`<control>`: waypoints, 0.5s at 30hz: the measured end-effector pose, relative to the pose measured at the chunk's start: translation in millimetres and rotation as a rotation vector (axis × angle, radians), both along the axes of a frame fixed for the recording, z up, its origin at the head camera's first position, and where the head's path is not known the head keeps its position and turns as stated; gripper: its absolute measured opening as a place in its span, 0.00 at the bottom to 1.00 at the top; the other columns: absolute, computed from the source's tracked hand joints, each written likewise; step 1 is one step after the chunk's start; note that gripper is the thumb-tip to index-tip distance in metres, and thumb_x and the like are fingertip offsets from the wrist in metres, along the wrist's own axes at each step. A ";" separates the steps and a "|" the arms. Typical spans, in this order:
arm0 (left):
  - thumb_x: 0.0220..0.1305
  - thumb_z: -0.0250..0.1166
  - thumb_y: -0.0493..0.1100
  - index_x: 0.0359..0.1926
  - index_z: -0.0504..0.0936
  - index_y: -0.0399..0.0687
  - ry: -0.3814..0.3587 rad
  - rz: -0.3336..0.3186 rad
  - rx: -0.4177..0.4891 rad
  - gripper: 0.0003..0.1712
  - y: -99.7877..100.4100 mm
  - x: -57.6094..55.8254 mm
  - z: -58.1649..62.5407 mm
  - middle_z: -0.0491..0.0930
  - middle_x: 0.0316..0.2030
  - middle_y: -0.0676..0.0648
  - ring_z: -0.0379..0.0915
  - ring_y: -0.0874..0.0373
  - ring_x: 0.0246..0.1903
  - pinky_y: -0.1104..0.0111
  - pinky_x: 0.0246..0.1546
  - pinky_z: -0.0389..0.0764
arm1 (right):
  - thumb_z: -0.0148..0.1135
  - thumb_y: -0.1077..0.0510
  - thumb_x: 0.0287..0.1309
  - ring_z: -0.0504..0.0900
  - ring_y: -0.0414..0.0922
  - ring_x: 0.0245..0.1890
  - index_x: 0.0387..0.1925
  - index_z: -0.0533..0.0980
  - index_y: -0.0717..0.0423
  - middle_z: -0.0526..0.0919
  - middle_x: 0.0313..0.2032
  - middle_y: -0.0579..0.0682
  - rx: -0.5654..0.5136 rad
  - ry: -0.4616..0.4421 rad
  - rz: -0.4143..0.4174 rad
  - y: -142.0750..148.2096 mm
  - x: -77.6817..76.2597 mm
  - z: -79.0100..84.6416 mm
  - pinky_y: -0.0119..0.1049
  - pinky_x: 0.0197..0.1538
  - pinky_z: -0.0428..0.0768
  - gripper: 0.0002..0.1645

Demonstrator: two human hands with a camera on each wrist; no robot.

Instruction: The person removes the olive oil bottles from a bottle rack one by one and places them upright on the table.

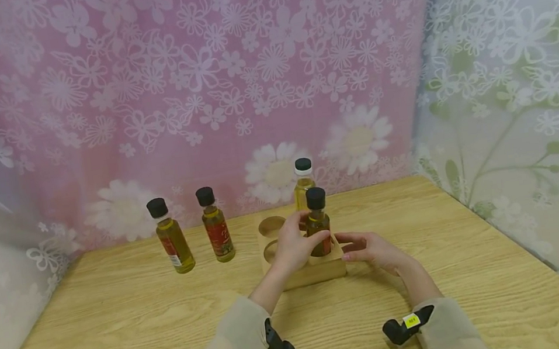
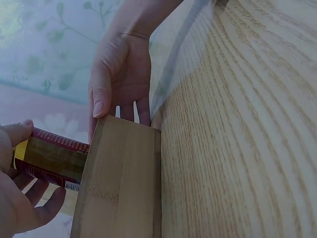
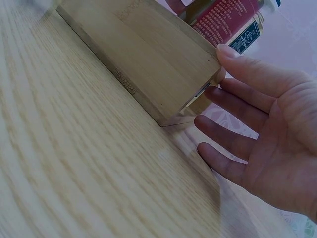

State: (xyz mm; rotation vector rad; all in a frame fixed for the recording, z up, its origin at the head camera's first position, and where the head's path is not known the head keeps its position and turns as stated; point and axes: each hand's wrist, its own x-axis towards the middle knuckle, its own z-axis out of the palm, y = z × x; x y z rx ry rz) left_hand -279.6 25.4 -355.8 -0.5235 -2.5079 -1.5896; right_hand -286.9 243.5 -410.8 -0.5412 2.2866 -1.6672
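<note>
My left hand (image 1: 295, 245) holds a small oil bottle (image 1: 320, 225) with a black cap and red label, thumb on one side and fingers on the other. The bottle stands upright at the front right hole of a wooden bottle rack (image 1: 314, 274); in the left wrist view its lower end (image 2: 54, 157) meets the rack's top. With fingers fairly straight, my right hand (image 1: 374, 251) touches the rack's right front corner, its thumb (image 3: 257, 74) at the edge. Behind the held bottle is a bottle of yellow oil (image 1: 305, 187) with a dark cap and white collar.
Two more dark-capped oil bottles stand on the table left of the rack, one farther left (image 1: 174, 241) and one nearer (image 1: 218, 232). Round holes (image 1: 271, 226) show on the rack's left side. A flowered pink curtain (image 1: 227, 99) hangs behind the wooden table (image 1: 136, 335).
</note>
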 end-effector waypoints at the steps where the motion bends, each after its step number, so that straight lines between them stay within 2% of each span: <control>1: 0.55 0.69 0.49 0.56 0.72 0.44 0.000 0.002 0.002 0.30 -0.1 0.2 0.1 0.73 0.48 0.47 0.69 0.52 0.46 0.60 0.40 0.76 | 0.63 0.55 0.57 0.64 0.62 0.60 0.67 0.58 0.64 0.62 0.63 0.65 0.001 0.000 0.000 -0.1 0.0 -0.1 0.53 0.59 0.66 0.40; 8: 0.54 0.69 0.50 0.57 0.72 0.44 -0.004 0.034 0.021 0.31 -1.1 2.0 4.2 0.73 0.49 0.47 0.69 0.52 0.47 0.60 0.41 0.75 | 0.62 0.57 0.58 0.63 0.62 0.61 0.67 0.57 0.66 0.61 0.64 0.65 -0.007 -0.008 0.003 -1.4 1.4 2.1 0.54 0.60 0.64 0.39; 15: 0.54 0.70 0.49 0.57 0.72 0.46 0.060 0.031 0.047 0.31 -5.0 5.1 18.0 0.74 0.48 0.48 0.69 0.54 0.46 0.61 0.42 0.75 | 0.63 0.56 0.58 0.63 0.63 0.61 0.67 0.57 0.66 0.61 0.64 0.65 0.001 -0.009 -0.005 -1.5 1.5 2.4 0.54 0.60 0.65 0.40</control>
